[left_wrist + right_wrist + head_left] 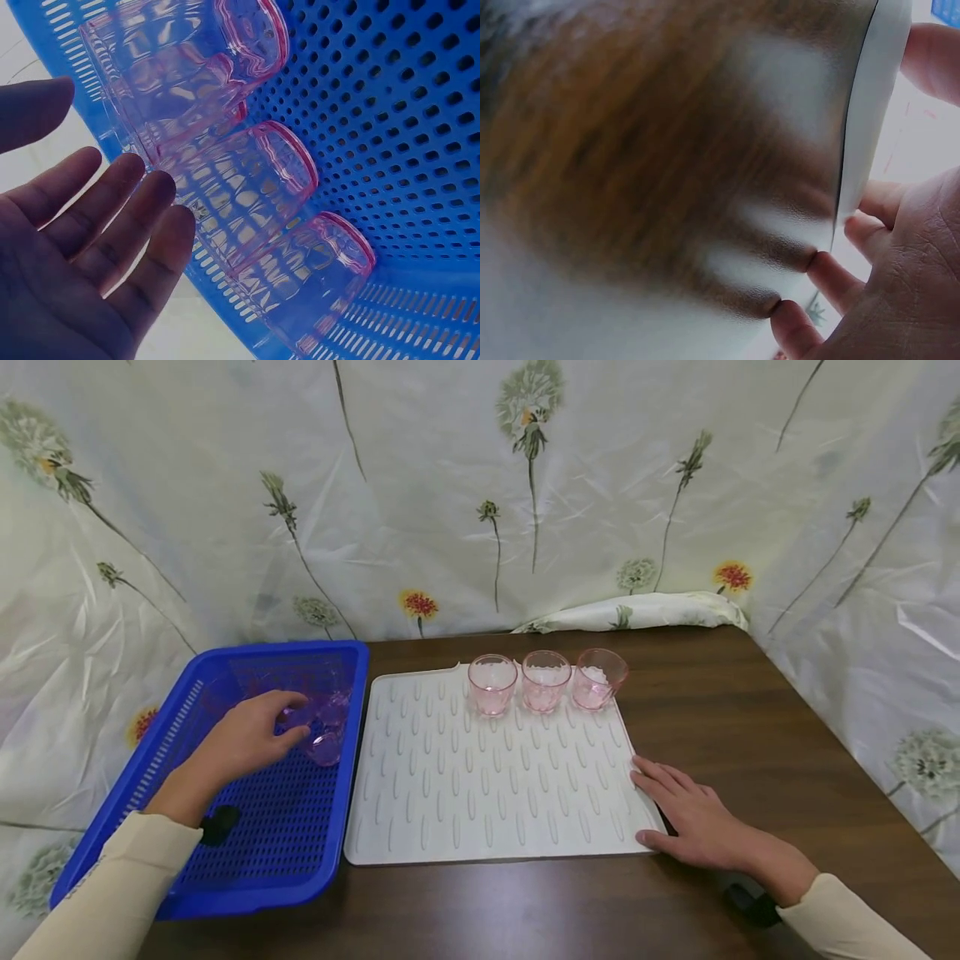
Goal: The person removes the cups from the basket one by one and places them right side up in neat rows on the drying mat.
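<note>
So the left hand (258, 727) is down inside the blue basket (292, 648), and the pink glasses (247, 191) in there are right off the fingertips. From the left wrist view, at least three of them sit against each other or nearly so, with the fingers loosely curved and the thumb well away from them, so nothing's pinched. The nearest glasses are just past the fingertips; can't really tell if there's contact. In the head view they're over on the basket's right side, just beside the hand.

The right hand (693, 827) is laid on the right edge of the white mat (465, 785), fingers spread a bit, thumb near the lower corner, not gripping anything. Three more pink tumblers (492, 685) stand in a row at the back right of that mat, well away from both hands. Mat and basket are side by side on a dark wood desk (720, 710), with a flowery curtain (420, 510) behind.
</note>
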The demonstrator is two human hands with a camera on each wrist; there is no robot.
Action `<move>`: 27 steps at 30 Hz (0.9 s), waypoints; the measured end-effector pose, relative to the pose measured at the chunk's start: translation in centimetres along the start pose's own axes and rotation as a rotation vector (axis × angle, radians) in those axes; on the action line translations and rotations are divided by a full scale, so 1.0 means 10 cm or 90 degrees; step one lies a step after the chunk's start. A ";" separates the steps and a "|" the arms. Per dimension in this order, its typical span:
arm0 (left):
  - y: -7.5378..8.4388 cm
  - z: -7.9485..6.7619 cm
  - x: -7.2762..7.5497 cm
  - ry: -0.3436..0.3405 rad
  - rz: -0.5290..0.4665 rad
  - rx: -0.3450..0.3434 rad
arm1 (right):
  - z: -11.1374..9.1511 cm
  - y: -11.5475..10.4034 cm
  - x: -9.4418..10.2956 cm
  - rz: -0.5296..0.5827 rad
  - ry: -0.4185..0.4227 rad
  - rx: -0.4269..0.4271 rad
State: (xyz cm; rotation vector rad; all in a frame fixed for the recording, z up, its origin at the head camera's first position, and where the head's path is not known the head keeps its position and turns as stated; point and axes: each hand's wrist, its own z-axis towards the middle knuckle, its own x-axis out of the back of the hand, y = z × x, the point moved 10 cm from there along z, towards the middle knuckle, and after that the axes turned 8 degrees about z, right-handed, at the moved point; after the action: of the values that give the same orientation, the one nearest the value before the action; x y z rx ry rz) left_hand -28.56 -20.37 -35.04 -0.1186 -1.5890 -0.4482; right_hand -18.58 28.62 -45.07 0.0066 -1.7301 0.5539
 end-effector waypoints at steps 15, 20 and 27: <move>-0.02 0.03 -0.10 -0.014 -0.001 -0.002 | 0.00 -0.02 -0.02 0.005 0.000 -0.004; -0.03 0.05 -0.15 -0.026 -0.007 -0.002 | -0.01 -0.01 -0.02 0.003 0.000 -0.008; -0.06 0.07 -0.32 -0.105 -0.074 0.004 | 0.00 0.01 -0.02 -0.001 -0.003 -0.015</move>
State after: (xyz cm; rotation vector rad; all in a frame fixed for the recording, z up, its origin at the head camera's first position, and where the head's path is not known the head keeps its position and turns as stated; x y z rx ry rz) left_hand -29.16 -20.10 -38.28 -0.0593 -1.7663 -0.5347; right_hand -18.57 28.62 -45.31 -0.0075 -1.7405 0.5334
